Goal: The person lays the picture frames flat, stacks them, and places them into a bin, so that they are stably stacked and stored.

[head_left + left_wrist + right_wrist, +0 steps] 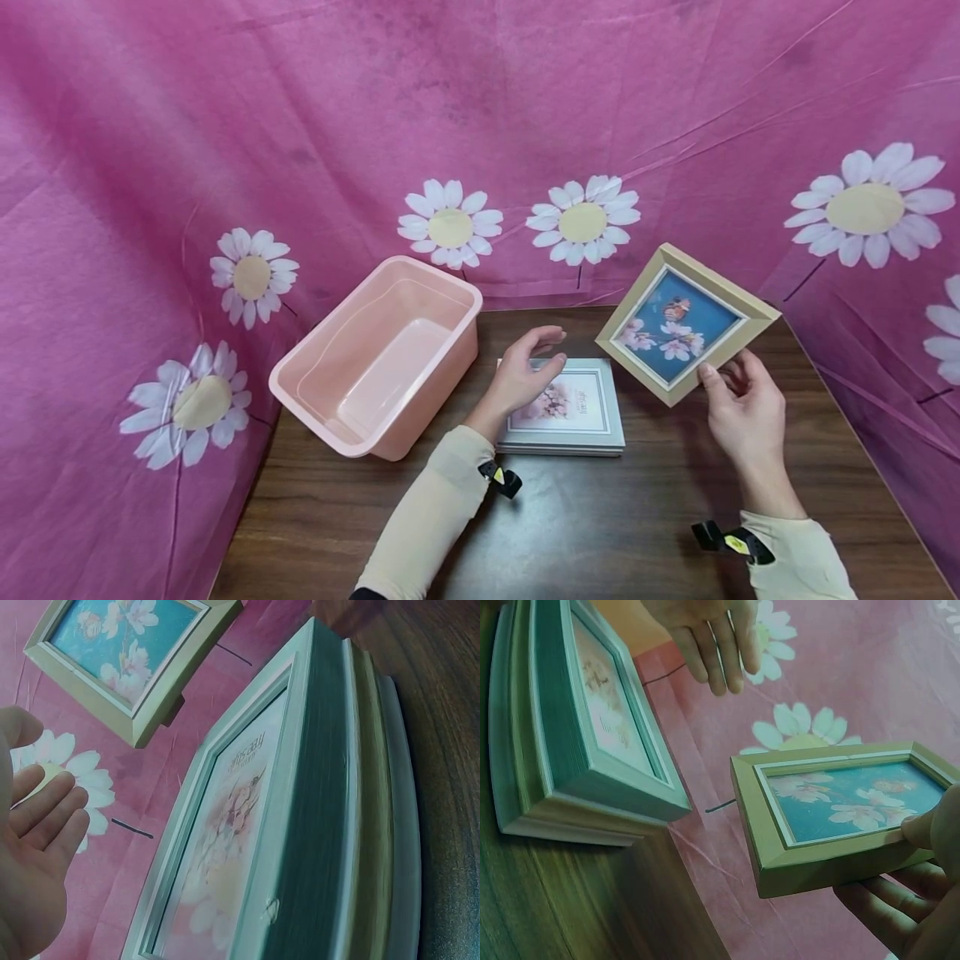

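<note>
My right hand [748, 412] grips a tan picture frame [620, 323] by its lower right edge, thumb on the front and fingers behind. The frame is raised and tilted, its picture of pink blossoms on blue facing me. Above a stack of picture frames [611, 417] my left hand [525, 371] hovers with relaxed fingers and holds nothing. The top frame of that stack is pale grey-green around a blossom print [232, 825]. In the left wrist view a tan frame edge [375, 825] shows lower in the stack.
A pink plastic basin [435, 383] stands on the brown wooden table [585, 525], left of the stack. Behind the table hangs a pink cloth [480, 100] printed with large white daisies. Each sleeve carries a black strap near the wrist.
</note>
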